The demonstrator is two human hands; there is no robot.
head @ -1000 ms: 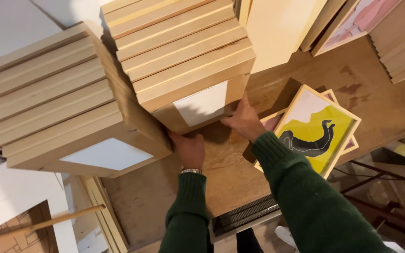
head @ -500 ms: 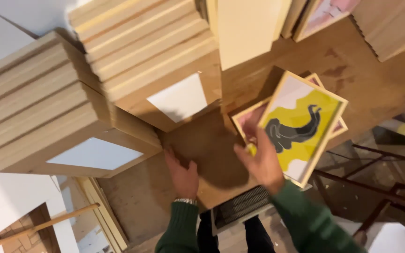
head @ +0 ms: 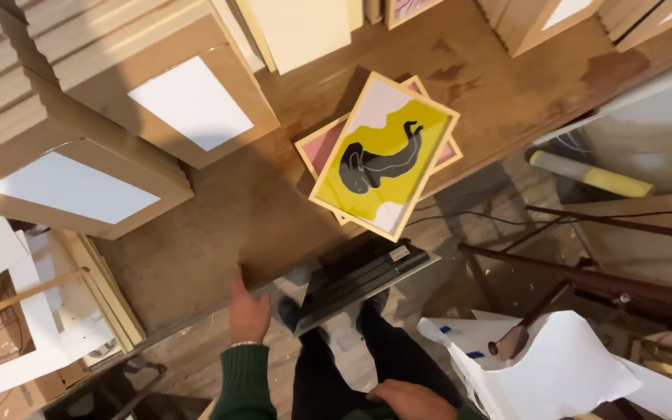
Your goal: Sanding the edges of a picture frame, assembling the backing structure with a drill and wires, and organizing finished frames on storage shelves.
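wooden frame stacks [head: 110, 117] sit left on the worktable [head: 219, 233], clearing its middle. left hand [head: 248, 311] rests open at the table edge, holding nothing; right hand [head: 410, 398] hangs empty and relaxed below. yellow framed print [head: 384, 155] lies flat atop another frame, near the table's right edge.

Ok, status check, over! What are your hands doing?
Left hand open at workbench edge. Right hand low, empty. Framed yellow picture untouched, overhanging edge.

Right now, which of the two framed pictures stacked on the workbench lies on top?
The framed picture with the yellow patch and dark animal shape lies on top; the pink-toned framed picture shows only at its edges beneath.
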